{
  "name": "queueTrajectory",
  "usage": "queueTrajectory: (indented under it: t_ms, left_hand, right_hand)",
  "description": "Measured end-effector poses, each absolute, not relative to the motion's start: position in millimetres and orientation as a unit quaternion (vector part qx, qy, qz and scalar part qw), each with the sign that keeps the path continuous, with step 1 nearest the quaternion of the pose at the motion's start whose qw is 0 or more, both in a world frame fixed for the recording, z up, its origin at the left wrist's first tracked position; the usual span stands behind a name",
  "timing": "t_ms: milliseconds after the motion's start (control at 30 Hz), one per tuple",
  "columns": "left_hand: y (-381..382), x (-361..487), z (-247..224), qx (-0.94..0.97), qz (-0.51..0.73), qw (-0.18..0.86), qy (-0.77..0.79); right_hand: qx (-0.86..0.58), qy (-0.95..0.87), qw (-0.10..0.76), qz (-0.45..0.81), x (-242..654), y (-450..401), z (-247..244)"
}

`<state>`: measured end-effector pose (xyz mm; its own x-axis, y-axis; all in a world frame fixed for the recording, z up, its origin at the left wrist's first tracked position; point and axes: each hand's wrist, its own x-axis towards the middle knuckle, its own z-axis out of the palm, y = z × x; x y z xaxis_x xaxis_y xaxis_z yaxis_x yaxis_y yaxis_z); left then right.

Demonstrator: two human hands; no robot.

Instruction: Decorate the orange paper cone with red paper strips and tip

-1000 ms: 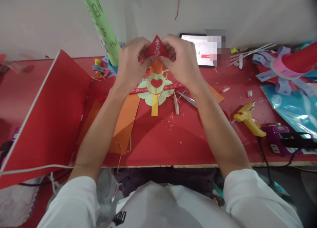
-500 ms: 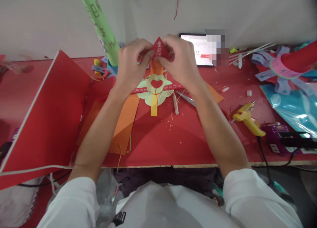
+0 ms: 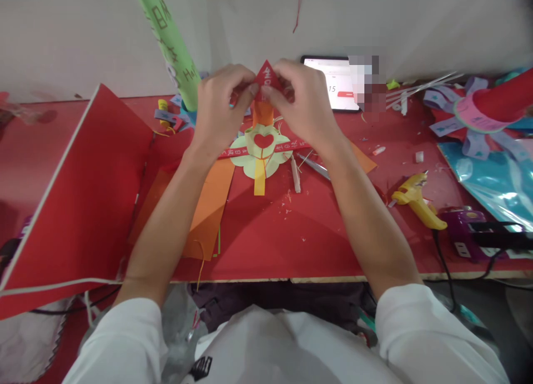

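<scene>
Between my two hands is a red paper cone (image 3: 266, 75) with white lettering, point upward. My left hand (image 3: 227, 103) pinches its left side with thumb and fingers. On its right side my right hand (image 3: 302, 98) presses, the thumb lying across the front. The cone sits at the top of an orange paper tube (image 3: 262, 115); their joint is partly hidden by my thumbs. Below, a pale green paper collar with a red heart (image 3: 264, 141) surrounds the tube, above a scalloped pale green base (image 3: 245, 164). Red lettered strips (image 3: 291, 145) stick out sideways, and a yellow strip (image 3: 259, 184) hangs in front.
Orange paper sheets (image 3: 208, 212) lie under my left forearm. Scissors (image 3: 314, 167) lie near my right forearm. A yellow glue gun (image 3: 418, 199) and purple power strip (image 3: 462, 228) are at the right. A red board (image 3: 83, 195) stands left; a tablet (image 3: 333, 86) leans behind.
The cone has turned slightly, so its lettering shows differently. The red strips below have turned too, showing different characters. My right thumb has moved a little higher on the cone.
</scene>
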<state>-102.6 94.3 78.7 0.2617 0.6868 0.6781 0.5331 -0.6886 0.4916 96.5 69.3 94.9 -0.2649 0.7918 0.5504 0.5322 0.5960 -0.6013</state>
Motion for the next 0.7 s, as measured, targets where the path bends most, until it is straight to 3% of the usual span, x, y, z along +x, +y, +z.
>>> queueTrajectory:
  t_ms: [700]
  left_hand:
    - [93.5,-109.7,79.9,0.78,0.453,0.085,0.423]
  right_hand:
    - [-0.428,-0.771,0.435,0.181,107.8,85.8,82.9]
